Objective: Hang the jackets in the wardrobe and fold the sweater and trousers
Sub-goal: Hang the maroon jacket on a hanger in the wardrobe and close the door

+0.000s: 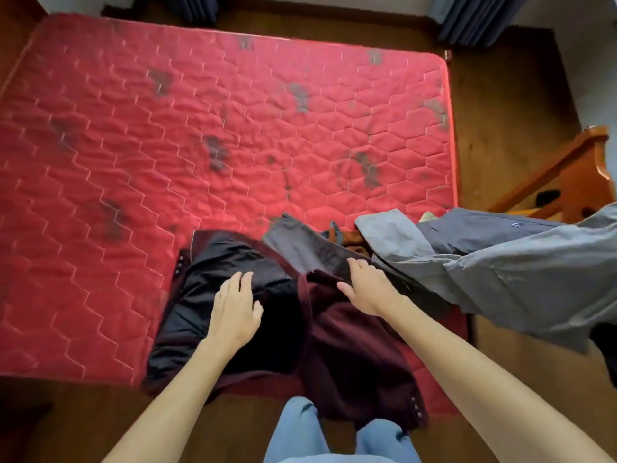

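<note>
A red quilted mattress (200, 128) with dark stains spreads beyond the fingers (238, 279). Blue curtains (474, 18) hang far beyond them, and orange wooden furniture (574, 175) stands to their right.

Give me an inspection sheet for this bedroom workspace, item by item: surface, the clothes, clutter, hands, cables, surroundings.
Surface: red quilted mattress, marked with dark stains.
Job's things: maroon jacket lies open at the near edge, its black lining facing up; grey trousers lie beside it; a lighter grey garment hangs off the right corner.
Clutter: nothing seen.
Hands: left hand rests flat on the black lining; right hand is on the maroon jacket's edge by the trousers, grip unclear.
Cables: nothing seen.
Surroundings: wooden floor, blue curtains, wooden furniture at the right.
</note>
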